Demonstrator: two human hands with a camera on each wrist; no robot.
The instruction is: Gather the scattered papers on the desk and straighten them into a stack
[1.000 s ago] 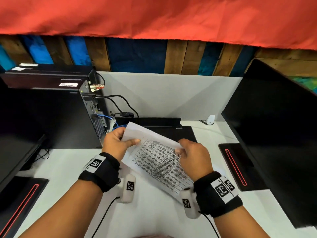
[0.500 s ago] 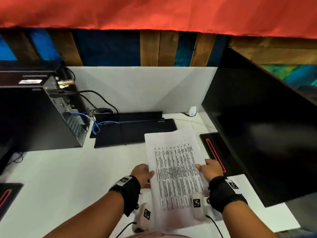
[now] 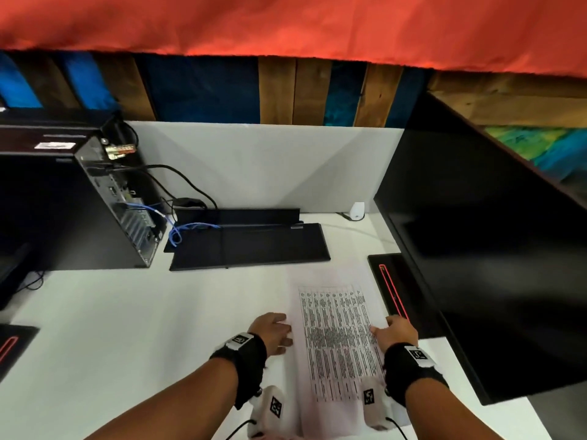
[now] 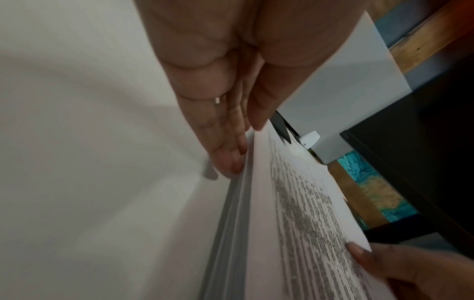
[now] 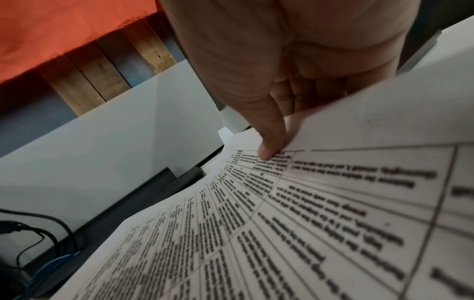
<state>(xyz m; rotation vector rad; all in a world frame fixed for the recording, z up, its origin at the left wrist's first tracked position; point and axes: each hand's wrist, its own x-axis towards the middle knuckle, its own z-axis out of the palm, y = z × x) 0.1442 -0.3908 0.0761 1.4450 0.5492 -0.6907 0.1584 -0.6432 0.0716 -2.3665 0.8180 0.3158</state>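
Just in front of the black keyboard (image 3: 247, 246) on the white desk (image 3: 127, 344), a person squares a stack of printed papers (image 3: 336, 338) between two bare hands. The stack lies flat, its far edge near the keyboard and its right edge beside a monitor base (image 3: 397, 290) with a red stripe.

The left hand (image 3: 271, 333) lies with straight fingers (image 4: 231, 154) along the stack's left edge, holding nothing. The right hand (image 3: 395, 333) takes the right edge, thumb (image 5: 269, 142) on the top sheet, the other fingers curled under the lifted margin, as the right wrist view shows.

The risks appear to lie in the paper itself. That raised right margin could let the top sheet buckle or slide off the ones below if the thumb drags sideways. A push from the left that is harder than the hold on the right would probably fan the sheets towards the monitor base, or wedge a corner against it. Several sheet edges show along the left side in the left wrist view, not yet flush, so a quick shove may crease one. Whether other loose sheets lie elsewhere on the desk cannot be told.
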